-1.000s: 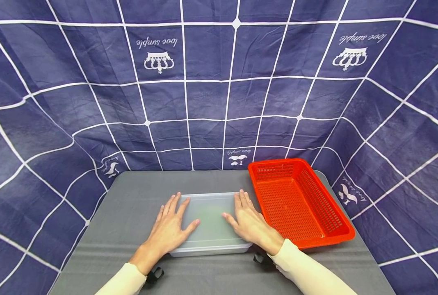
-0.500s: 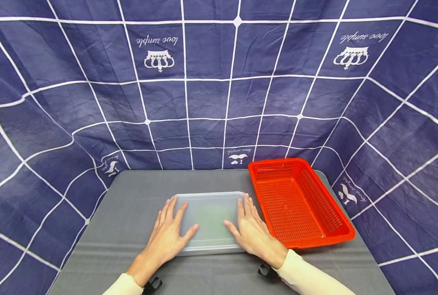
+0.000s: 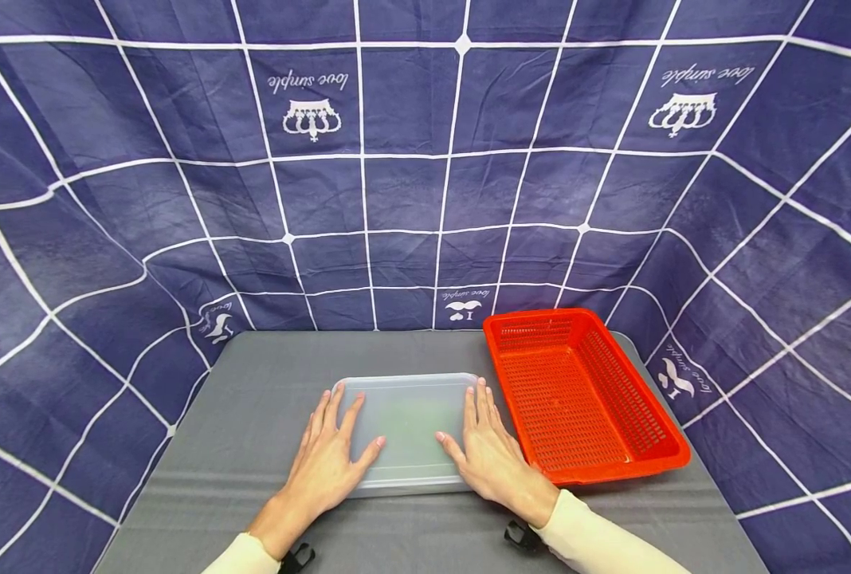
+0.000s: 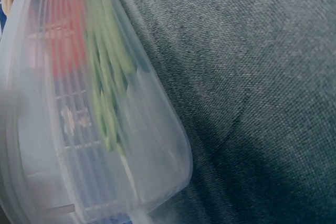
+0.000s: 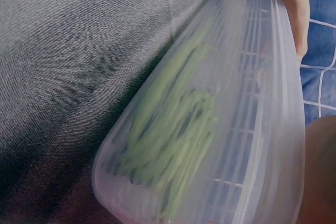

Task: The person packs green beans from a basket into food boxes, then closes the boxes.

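Note:
A clear plastic container with a translucent lid point(image 3: 411, 422) lies flat on the grey table. Long green stalks, which look like green beans point(image 5: 173, 135), show through its wall in the right wrist view. The left wrist view shows several of these green beans point(image 4: 107, 66) lying lengthwise near the bottom. My left hand point(image 3: 325, 461) rests along the lid's left edge, fingers extended and thumb spread inward. On the opposite edge lies my right hand point(image 3: 496, 462) in a similar pose. Whether the lid is fully snapped down, I cannot tell.
A red perforated plastic basket point(image 3: 554, 399) stands just right of my right hand, at a slant. Behind and beside the grey tabletop point(image 3: 275, 359) hangs a blue cloth with white grid lines point(image 3: 397, 191).
Both hands have slid slightly outward and toward me along the lid's sides, mostly in the first half second. The basket stays in place.

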A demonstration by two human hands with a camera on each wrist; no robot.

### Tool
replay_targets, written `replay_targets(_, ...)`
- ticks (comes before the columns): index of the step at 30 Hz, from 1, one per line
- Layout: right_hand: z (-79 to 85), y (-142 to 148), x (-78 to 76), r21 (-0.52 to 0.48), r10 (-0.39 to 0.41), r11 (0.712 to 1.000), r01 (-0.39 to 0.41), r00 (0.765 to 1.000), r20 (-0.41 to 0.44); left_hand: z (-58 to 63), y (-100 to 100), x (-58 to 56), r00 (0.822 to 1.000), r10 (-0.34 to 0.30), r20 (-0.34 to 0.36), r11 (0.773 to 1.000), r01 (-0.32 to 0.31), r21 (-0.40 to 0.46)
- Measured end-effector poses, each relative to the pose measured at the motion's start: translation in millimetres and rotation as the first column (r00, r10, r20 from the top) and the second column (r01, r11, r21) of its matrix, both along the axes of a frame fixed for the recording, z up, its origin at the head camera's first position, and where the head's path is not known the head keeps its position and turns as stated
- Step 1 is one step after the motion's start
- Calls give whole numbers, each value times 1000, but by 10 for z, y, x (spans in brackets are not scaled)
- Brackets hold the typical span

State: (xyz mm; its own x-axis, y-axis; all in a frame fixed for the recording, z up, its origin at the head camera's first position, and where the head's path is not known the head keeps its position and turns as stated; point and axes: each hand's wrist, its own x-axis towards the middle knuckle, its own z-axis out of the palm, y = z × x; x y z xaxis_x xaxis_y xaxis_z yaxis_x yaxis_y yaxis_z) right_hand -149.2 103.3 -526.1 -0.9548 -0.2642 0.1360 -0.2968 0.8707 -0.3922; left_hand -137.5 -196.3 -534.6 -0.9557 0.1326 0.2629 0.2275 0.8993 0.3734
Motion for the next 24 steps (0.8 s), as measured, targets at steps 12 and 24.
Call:
replay_targets(12,-83,-18,2,-10,-7,1000,7,1000,-8,-50,3,30,1000,11,-20,1000,-12,-14)
replay_targets(24,-164,-2,-19,13,-25,1000,25,999,-26,-130,13,6,996,12,-85,999,-15,-30)
